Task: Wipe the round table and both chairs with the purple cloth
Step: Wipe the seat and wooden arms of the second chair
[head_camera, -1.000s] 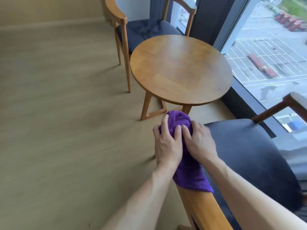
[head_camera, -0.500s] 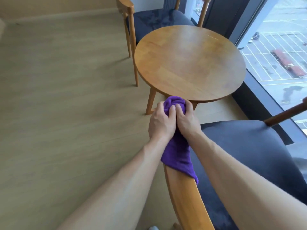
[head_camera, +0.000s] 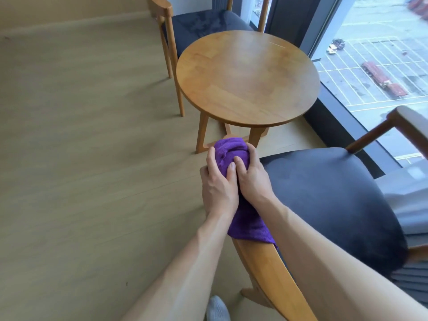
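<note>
The purple terry cloth (head_camera: 234, 156) is bunched over the far end of the near chair's curved wooden armrest (head_camera: 271, 274), with its loose tail trailing back along the top of that rail. The left hand (head_camera: 218, 184) grips the cloth from the left side, fingers curled over the bunched part. The right hand (head_camera: 251, 179) grips it from the right side, fingers wrapped round the cloth and rail end, its thumb lying against the left hand's index finger. The two hands touch along the middle of the cloth.

The near wooden chair with dark padded seat (head_camera: 335, 200) sits to the right of the hands; its second armrest (head_camera: 398, 121) rises at the far right, beside the window. Directly beyond the cloth stands the round wooden table (head_camera: 247, 77), its near legs just behind the bunched end of the cloth; cloth and table do not touch. Beyond the table stands the far wooden chair with dark padded seat (head_camera: 203, 24), pushed close to the table's far edge.

Pale wood-look flooring (head_camera: 81, 158) covers the left side. A floor-to-ceiling window (head_camera: 375, 70) runs along the right, showing a marked parking lot below. A grey-socked foot (head_camera: 216, 309) shows at the bottom edge, between the forearms.
</note>
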Tool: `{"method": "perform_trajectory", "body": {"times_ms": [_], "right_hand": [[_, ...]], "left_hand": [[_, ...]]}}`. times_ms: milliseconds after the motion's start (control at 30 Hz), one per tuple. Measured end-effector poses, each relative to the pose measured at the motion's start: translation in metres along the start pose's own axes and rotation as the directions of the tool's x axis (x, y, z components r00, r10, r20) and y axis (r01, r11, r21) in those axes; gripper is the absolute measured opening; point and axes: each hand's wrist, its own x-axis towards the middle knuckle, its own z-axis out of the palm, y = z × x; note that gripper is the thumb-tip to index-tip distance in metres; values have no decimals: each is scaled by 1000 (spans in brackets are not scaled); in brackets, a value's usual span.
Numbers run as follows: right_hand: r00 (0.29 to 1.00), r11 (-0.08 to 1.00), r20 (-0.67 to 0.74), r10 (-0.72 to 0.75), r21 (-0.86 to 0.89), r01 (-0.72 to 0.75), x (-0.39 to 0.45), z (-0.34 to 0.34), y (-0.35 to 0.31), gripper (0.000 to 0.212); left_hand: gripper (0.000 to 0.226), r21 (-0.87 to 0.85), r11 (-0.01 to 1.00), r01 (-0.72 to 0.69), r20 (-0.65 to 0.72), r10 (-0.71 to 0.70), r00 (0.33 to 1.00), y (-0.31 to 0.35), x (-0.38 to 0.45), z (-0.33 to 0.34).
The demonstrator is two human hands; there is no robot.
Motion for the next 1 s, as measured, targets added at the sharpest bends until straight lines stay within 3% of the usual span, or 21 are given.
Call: {"method": "perform_trajectory", "body": {"times_ms": [267,400,500,633,800,1000], "right_hand": [[994,988,105,20,-157,-4,-96,-28,29,56],[994,982,100,39,-186,-20,-109,-32,35,56],[997,989,75,24,-148,-12,-93,-25,27,45],[1000,994,25,-6,-110,8,-52,-12,9,29],[997,995,-22,68,-76,-70,13,5,-12,44],[986,986,-41,160,-40,-162,45,12,-21,53]], "left_hand": [[59,-101,994,-33,-142,19,990,-22,-109,-1],[58,-147,989,-25,-180,-2,984,-22,-125,4],[55,-101,994,-43,-201,22,979,-23,-105,6],[51,-34,998,-47,-128,42,991,-15,-58,0],[48,68,996,-64,-8,65,998,0,21,0],[44,42,996,-75,43,74,996,5,65,6]]}}
